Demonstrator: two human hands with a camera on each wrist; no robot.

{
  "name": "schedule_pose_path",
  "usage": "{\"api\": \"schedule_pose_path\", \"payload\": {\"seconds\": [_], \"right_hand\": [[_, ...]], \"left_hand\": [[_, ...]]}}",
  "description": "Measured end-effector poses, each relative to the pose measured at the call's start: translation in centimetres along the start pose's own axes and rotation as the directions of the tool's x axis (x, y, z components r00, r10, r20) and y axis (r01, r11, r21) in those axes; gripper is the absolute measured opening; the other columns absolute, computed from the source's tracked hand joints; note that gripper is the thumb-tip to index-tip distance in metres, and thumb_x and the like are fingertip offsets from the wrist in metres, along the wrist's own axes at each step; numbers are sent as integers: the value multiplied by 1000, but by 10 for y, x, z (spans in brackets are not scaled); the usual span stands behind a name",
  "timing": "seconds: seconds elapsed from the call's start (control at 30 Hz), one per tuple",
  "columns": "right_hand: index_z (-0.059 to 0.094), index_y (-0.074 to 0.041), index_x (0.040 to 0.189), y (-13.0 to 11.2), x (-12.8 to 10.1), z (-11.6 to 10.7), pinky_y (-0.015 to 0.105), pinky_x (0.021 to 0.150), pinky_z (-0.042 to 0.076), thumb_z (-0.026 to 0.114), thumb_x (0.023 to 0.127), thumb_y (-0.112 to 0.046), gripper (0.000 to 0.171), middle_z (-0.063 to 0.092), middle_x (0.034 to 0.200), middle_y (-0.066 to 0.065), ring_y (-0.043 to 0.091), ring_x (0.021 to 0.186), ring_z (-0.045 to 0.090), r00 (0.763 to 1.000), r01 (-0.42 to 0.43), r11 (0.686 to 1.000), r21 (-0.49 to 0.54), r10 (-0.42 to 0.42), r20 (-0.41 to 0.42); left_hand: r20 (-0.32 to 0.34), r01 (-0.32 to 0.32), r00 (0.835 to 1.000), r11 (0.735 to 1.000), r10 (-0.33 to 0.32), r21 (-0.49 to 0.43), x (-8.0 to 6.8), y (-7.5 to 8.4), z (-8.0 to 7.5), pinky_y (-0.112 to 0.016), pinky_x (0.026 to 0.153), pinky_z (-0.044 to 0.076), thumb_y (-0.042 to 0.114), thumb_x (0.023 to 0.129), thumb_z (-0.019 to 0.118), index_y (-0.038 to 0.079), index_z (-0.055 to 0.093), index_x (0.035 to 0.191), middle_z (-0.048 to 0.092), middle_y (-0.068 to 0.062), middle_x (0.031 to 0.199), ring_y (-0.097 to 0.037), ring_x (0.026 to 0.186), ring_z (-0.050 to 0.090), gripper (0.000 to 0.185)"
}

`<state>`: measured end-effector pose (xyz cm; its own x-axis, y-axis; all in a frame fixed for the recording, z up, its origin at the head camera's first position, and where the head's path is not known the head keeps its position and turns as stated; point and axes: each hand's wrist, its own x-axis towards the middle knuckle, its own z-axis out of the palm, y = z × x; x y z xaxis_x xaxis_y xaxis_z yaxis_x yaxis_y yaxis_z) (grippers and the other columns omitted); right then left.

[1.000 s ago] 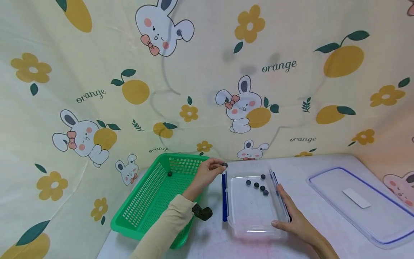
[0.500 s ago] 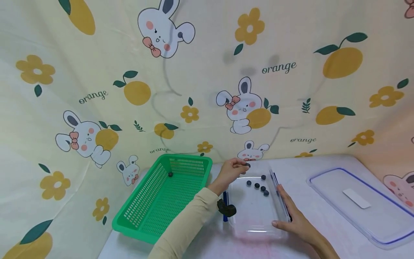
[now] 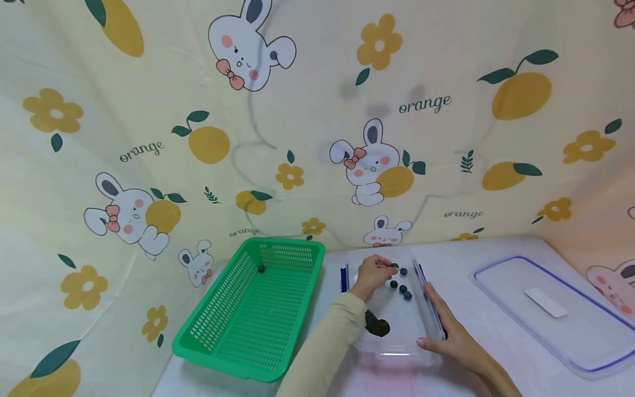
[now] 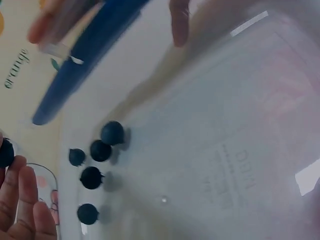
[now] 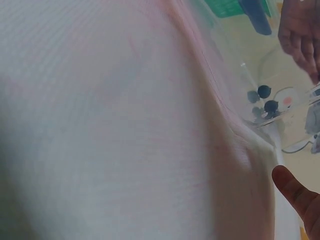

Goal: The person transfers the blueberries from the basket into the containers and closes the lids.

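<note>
Over the far part of a clear plastic box [image 3: 392, 336], my left hand [image 3: 374, 275] pinches a dark blueberry [image 4: 6, 152] between thumb and fingers. Below it, several blueberries [image 4: 91, 177] lie loose on the box floor, in a loose row near the far side; the hand covers part of the row in the head view. My right hand [image 3: 453, 331] rests along the box's right side, fingers straight against the raised side flap [image 3: 428, 298]. Its thumb [image 5: 295, 190] extends at the box's near right part.
A green slotted basket [image 3: 248, 309] stands to the left, with one dark blueberry [image 3: 261, 269] in its far left corner. A clear lid with a blue seal [image 3: 560, 325] lies flat on the table at right. Behind hangs a printed cloth [image 3: 307, 110].
My left hand has moved right, from between basket and box to low over the box's far part, carrying the blueberry. My right hand has stayed at the box's side.
</note>
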<state>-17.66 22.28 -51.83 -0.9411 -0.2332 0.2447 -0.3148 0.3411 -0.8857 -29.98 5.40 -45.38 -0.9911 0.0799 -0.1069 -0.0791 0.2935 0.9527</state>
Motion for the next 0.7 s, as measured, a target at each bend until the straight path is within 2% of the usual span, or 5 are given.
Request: {"api": "schedule_pose_path", "payload": {"seconds": [0.17,0.3,0.43,0.53,0.7], "right_hand": [[4,-22,157,1,0,-1,79,93,8,74,79,-13,105,-5,160,15,46,139,0,1000,23,1000,10,-23,-8],[4,-20,157,3,-1,-1,76,92,13,74,79,-12,105,-3,160,15,22,140,5,999,46,999,1,-46,-22],[5,-18,157,4,-1,-1,75,94,11,74,78,-10,105,-2,160,14,0,136,5,997,77,997,19,-76,-28],[5,-17,157,4,-1,-1,75,95,8,74,78,-10,106,-2,160,14,-1,137,3,995,93,995,35,-92,-25],[6,-19,157,2,-2,1,76,92,13,74,77,-10,106,-1,160,14,4,137,7,995,102,994,31,-101,-24]], "left_hand": [[-25,-18,999,997,19,76,3,-7,11,-22,55,43,7,78,80,7,64,84,60,2,70,-9,60,54,16],[-25,-6,1000,993,8,115,4,-14,18,-21,53,40,6,77,81,5,66,83,61,2,68,-8,59,53,17],[-5,4,1000,988,-3,153,3,-18,22,-21,52,39,6,76,81,5,68,82,64,1,68,-8,58,53,14],[10,3,1000,986,-5,167,2,-20,24,-21,51,40,4,76,81,5,70,82,65,0,67,-9,56,53,13],[26,1,1000,983,-6,186,-2,-24,26,-21,51,40,3,75,81,4,72,84,60,2,68,-10,58,51,12]]}}
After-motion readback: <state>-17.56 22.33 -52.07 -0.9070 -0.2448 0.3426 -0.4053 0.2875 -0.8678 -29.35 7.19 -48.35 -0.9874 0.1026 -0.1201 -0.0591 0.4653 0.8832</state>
